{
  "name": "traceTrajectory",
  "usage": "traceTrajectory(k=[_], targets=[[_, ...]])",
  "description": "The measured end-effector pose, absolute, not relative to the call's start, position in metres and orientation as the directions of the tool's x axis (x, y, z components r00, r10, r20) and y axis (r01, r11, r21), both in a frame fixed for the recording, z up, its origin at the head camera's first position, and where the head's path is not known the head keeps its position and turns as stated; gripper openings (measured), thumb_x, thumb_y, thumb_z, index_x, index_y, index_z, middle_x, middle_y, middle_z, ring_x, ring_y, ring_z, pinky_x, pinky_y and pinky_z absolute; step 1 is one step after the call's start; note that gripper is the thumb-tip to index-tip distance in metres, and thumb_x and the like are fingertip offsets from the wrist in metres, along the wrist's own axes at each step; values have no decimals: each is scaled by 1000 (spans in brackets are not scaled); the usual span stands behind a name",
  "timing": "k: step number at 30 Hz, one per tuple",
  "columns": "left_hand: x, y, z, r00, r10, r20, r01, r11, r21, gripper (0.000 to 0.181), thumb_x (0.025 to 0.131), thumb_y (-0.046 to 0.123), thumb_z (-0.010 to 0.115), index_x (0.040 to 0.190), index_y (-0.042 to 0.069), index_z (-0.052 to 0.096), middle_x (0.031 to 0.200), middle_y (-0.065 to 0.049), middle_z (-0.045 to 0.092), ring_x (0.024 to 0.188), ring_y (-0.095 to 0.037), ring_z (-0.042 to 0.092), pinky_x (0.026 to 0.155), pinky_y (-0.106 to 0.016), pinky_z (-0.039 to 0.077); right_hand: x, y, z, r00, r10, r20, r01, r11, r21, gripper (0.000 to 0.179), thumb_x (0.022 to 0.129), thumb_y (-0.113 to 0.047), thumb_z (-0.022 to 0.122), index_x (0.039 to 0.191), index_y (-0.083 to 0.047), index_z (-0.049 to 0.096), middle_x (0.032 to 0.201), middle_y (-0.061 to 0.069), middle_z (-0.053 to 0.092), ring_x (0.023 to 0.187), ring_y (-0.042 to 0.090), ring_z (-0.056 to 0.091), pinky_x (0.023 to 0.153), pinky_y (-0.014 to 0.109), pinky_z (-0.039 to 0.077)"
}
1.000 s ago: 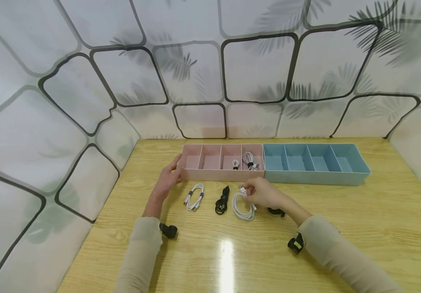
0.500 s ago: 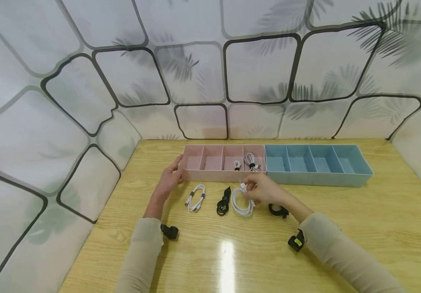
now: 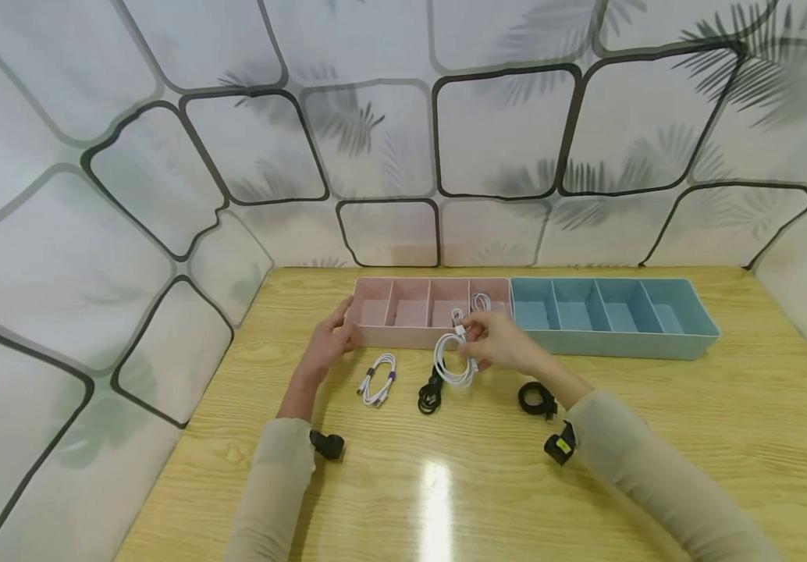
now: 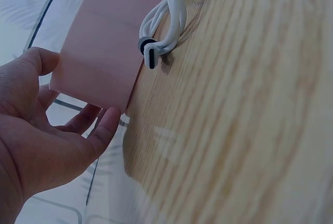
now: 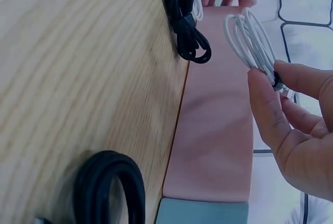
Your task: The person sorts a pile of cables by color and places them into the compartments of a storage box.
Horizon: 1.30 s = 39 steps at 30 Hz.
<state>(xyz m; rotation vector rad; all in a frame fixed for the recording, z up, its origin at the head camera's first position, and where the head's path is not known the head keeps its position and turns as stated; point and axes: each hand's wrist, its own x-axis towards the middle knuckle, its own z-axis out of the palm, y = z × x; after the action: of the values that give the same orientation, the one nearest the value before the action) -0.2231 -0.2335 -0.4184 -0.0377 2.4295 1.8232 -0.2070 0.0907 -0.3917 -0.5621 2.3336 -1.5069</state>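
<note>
My right hand (image 3: 505,343) pinches a coiled white charging cable (image 5: 252,44) by its black strap, thumb and fingertips meeting there. The coil hangs above the table in front of the pink divided box (image 3: 396,337). At the box's left end is my left hand (image 3: 321,350), its thumb on the front wall near the rim and its fingers round the end corner. Just right of that hand lies a bundled white USB cable (image 4: 177,21) on the wood. A black cable (image 5: 182,23) lies beside it, partly behind the raised coil in the head view.
A blue divided box (image 3: 621,343) adjoins the pink one on the right. Two small white cables (image 3: 481,301) sit in the pink box's right-hand compartments. A coiled black cable (image 3: 535,398) lies on the table (image 3: 488,484) near my right wrist. A patterned wall stands behind.
My right hand has lifted the white coil off the table and carried it up and slightly left toward the pink box. The left hand stays at the box's end.
</note>
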Motion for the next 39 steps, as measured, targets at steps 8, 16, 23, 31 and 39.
traceTrajectory(k=[8, 16, 23, 31, 39], targets=[[-234, -239, -437, -998, 25, -66, -56, 294, 954, 56, 101, 13, 49, 155, 19, 36, 128, -25, 54, 87, -20, 54, 77, -29, 51, -223, 88, -393, -898, -439, 19, -201, 372, -906, 38, 86, -1, 73, 120, 13, 61, 88, 16, 64, 61, 17, 60, 56, 41, 58], [-236, -240, -438, -997, 34, -66, -53, 297, 953, 55, 103, 14, 49, 156, 21, 35, 130, -26, 52, 95, -21, 55, 77, -25, 51, -233, 82, -388, -920, -392, -12, -164, 413, -896, 49, 87, -3, 71, 131, 13, 56, 92, 17, 63, 60, 17, 60, 54, 31, 56], [-224, -235, -415, -993, 63, -95, -73, 288, 955, 56, 102, 9, 47, 156, 12, 32, 130, -29, 50, 98, -26, 55, 87, -40, 52, -237, 73, -385, -925, -381, -14, -163, 429, -888, 47, 88, -4, 70, 130, 12, 57, 98, 19, 64, 66, 21, 64, 61, 37, 59], [-224, -237, -417, -994, 68, -81, -59, 274, 960, 56, 102, 8, 48, 155, 10, 32, 127, -29, 50, 97, -25, 56, 90, -43, 52, -246, 61, -383, -937, -349, -34, -119, 410, -904, 45, 91, -6, 69, 133, 7, 57, 98, 18, 64, 66, 18, 64, 68, 45, 59], [-234, -241, -440, -998, 31, -62, -50, 296, 954, 56, 101, 13, 49, 155, 20, 37, 126, -25, 54, 88, -18, 56, 76, -25, 51, -252, 48, -381, -946, -322, -35, -85, 350, -933, 46, 92, -5, 69, 133, 9, 54, 98, 19, 63, 71, 19, 64, 66, 38, 60]])
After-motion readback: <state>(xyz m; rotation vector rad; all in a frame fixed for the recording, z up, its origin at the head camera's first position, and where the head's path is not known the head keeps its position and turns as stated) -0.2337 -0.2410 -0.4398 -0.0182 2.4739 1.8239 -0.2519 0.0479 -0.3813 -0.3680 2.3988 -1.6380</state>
